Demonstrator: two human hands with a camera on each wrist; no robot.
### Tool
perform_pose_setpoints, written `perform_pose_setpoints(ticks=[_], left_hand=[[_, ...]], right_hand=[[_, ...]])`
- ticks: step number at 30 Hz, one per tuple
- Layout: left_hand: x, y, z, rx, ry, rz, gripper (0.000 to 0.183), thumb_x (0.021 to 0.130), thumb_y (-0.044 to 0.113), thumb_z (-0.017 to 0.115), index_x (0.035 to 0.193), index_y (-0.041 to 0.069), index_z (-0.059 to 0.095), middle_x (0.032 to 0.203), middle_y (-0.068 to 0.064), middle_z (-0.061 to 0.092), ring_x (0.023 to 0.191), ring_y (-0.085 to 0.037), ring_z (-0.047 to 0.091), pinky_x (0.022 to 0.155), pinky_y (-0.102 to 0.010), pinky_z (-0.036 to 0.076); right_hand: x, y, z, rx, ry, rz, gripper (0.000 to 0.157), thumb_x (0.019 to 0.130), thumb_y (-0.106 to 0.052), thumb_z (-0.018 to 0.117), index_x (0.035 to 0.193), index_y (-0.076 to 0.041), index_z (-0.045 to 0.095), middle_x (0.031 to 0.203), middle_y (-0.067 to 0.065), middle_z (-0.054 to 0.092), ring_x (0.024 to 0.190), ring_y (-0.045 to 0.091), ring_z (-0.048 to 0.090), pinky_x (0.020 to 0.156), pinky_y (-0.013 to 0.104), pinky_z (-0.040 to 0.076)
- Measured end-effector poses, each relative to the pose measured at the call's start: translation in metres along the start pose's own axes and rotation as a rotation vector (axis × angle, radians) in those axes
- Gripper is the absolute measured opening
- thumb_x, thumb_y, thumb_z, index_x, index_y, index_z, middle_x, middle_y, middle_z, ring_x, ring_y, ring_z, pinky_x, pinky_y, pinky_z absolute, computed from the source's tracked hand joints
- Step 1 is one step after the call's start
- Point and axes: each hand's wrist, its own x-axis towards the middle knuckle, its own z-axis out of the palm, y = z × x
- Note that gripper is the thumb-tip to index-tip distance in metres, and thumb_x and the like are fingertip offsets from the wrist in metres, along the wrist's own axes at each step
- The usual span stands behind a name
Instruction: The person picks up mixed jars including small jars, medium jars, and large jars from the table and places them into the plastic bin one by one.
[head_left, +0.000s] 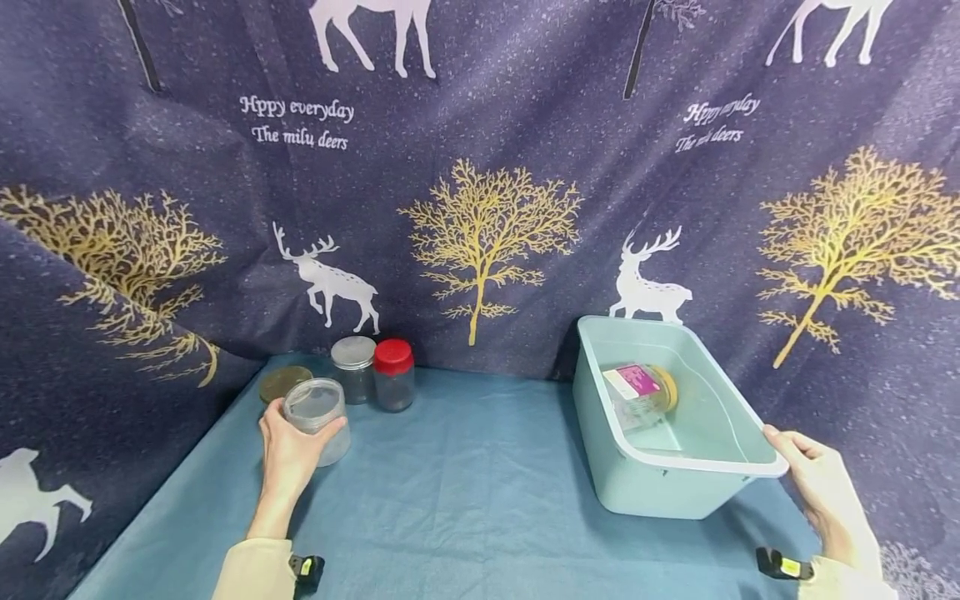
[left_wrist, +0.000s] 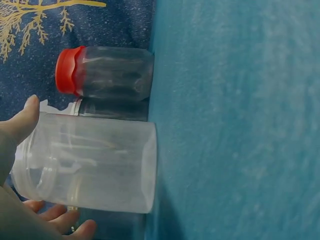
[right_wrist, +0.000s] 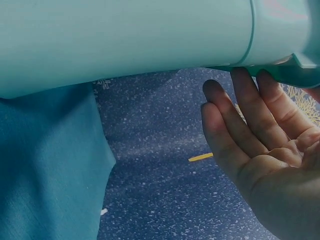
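Note:
My left hand (head_left: 291, 450) is round the upper part of a clear plastic jar (head_left: 333, 446), thumb on one side and fingers on the other. In the left wrist view the jar (left_wrist: 100, 162) has no lid, and its base is right at the blue cloth. My right hand (head_left: 821, 483) holds the rim of a light green plastic bin (head_left: 652, 487) at its near right corner; in the right wrist view the fingertips (right_wrist: 240, 77) lie under the rim. Inside the bin a clear jar (head_left: 637, 400) with a yellow lid and a purple-and-white label lies on its side.
Behind the left hand stand a jar with a gold lid (head_left: 283, 382), a jar with a silver lid (head_left: 354, 367) and a jar with a red lid (head_left: 394, 375). Blue cloth (head_left: 480, 483) covers the table. A dark patterned curtain (head_left: 495, 125) hangs at the back and sides.

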Motion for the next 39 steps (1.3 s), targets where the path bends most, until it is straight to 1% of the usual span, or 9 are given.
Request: perform_pose_setpoints(ticks=[6, 9, 12, 14, 20, 27, 31, 37, 39], left_hand=[[0.002, -0.007, 0.006, -0.04, 0.016, 0.015, 0.102, 0.071, 0.029, 0.089, 0.142, -0.005, 0.024, 0.137, -0.032, 0.031, 0.129, -0.047, 0.032, 0.105, -0.057, 0.027], [0.002, -0.009, 0.007, -0.048, 0.009, -0.003, 0.102, 0.071, 0.028, 0.088, 0.142, -0.004, 0.022, 0.138, -0.032, 0.029, 0.129, -0.047, 0.031, 0.105, -0.057, 0.027], [0.001, -0.011, 0.007, -0.048, 0.007, -0.023, 0.102, 0.071, 0.025, 0.088, 0.142, -0.004, 0.022, 0.139, -0.033, 0.029, 0.13, -0.047, 0.031, 0.106, -0.057, 0.026], [0.001, -0.013, 0.007, -0.04, 0.003, -0.024, 0.102, 0.071, 0.025, 0.088, 0.143, -0.006, 0.021, 0.139, -0.034, 0.028, 0.13, -0.048, 0.03, 0.106, -0.057, 0.026], [0.001, -0.014, 0.008, -0.038, -0.013, -0.029, 0.104, 0.073, 0.02, 0.087, 0.145, -0.008, 0.017, 0.14, -0.036, 0.026, 0.131, -0.05, 0.028, 0.107, -0.058, 0.025], [0.002, -0.013, 0.007, -0.026, -0.026, -0.044, 0.105, 0.073, 0.022, 0.087, 0.145, -0.008, 0.017, 0.14, -0.036, 0.027, 0.13, -0.05, 0.029, 0.106, -0.059, 0.024], [0.001, -0.014, 0.008, -0.024, -0.028, -0.047, 0.101, 0.074, 0.022, 0.086, 0.144, -0.009, 0.019, 0.139, -0.036, 0.028, 0.13, -0.05, 0.029, 0.106, -0.059, 0.025], [0.002, -0.014, 0.006, -0.008, -0.031, -0.048, 0.1, 0.075, 0.023, 0.085, 0.144, -0.009, 0.019, 0.14, -0.036, 0.029, 0.131, -0.049, 0.03, 0.106, -0.059, 0.025], [0.003, -0.014, 0.006, -0.005, -0.037, -0.044, 0.101, 0.075, 0.024, 0.085, 0.145, -0.008, 0.019, 0.14, -0.036, 0.029, 0.131, -0.049, 0.03, 0.106, -0.059, 0.026]], right_hand=[[0.001, 0.0, 0.001, 0.031, 0.007, -0.009, 0.026, 0.099, -0.027, 0.059, 0.079, -0.018, 0.074, 0.068, -0.014, 0.065, 0.068, 0.001, 0.054, 0.06, 0.016, 0.043], [0.001, -0.001, 0.001, 0.031, 0.012, -0.008, 0.027, 0.099, -0.029, 0.059, 0.078, -0.018, 0.073, 0.067, -0.014, 0.064, 0.065, 0.002, 0.054, 0.057, 0.018, 0.044], [0.001, -0.001, 0.002, 0.009, 0.011, -0.007, 0.028, 0.099, -0.03, 0.059, 0.078, -0.017, 0.073, 0.068, -0.013, 0.065, 0.066, 0.002, 0.055, 0.058, 0.019, 0.045], [0.0, 0.0, 0.002, 0.004, 0.013, -0.005, 0.028, 0.099, -0.03, 0.059, 0.078, -0.017, 0.073, 0.068, -0.013, 0.065, 0.067, 0.002, 0.055, 0.059, 0.019, 0.045], [0.002, 0.0, 0.002, 0.079, 0.0, 0.009, 0.025, 0.099, -0.025, 0.06, 0.079, -0.019, 0.074, 0.07, -0.013, 0.066, 0.067, 0.002, 0.056, 0.059, 0.017, 0.046], [0.003, 0.001, 0.002, 0.134, -0.009, -0.004, 0.024, 0.099, -0.021, 0.06, 0.079, -0.018, 0.074, 0.07, -0.011, 0.066, 0.068, 0.002, 0.056, 0.06, 0.016, 0.045], [0.004, 0.001, 0.001, 0.134, -0.011, -0.013, 0.025, 0.099, -0.021, 0.06, 0.079, -0.017, 0.074, 0.069, -0.011, 0.066, 0.068, 0.002, 0.056, 0.06, 0.017, 0.045], [0.003, 0.001, 0.001, 0.087, -0.018, 0.003, 0.027, 0.099, -0.024, 0.059, 0.079, -0.018, 0.074, 0.07, -0.012, 0.066, 0.069, 0.001, 0.056, 0.06, 0.017, 0.046], [0.003, 0.001, 0.001, 0.103, -0.017, 0.008, 0.026, 0.099, -0.023, 0.059, 0.079, -0.018, 0.074, 0.07, -0.012, 0.066, 0.069, 0.001, 0.056, 0.059, 0.017, 0.046]])
